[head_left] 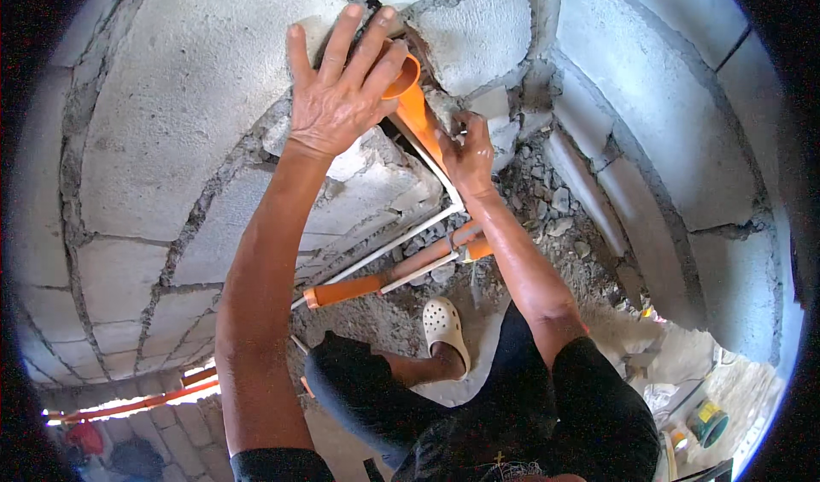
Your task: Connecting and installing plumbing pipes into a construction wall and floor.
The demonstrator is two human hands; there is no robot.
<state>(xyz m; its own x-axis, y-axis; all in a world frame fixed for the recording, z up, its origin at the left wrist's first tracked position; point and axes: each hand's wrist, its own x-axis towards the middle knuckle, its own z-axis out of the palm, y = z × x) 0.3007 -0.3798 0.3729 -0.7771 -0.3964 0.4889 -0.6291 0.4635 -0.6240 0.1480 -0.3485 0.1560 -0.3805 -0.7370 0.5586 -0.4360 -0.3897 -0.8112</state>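
An orange plastic pipe (416,116) stands in a broken-out channel in the grey block wall (213,63), its open end toward me. My left hand (342,93) lies with fingers spread over the wall and the channel's edge, its thumb side against the pipe's rim. Beside the pipe, lower down, my right hand (468,153) has its fingers curled in close to the pipe's right side. What those fingers pinch, if anything, is hidden. A thin white pipe (436,167) runs down next to the orange one and bends left at an elbow.
Another orange pipe (346,291) lies low along the wall. Rubble (559,200) fills the corner, where a grey-white pipe (585,191) leans. My foot in a cream clog (442,324) is below. At lower right stands a green container (707,424).
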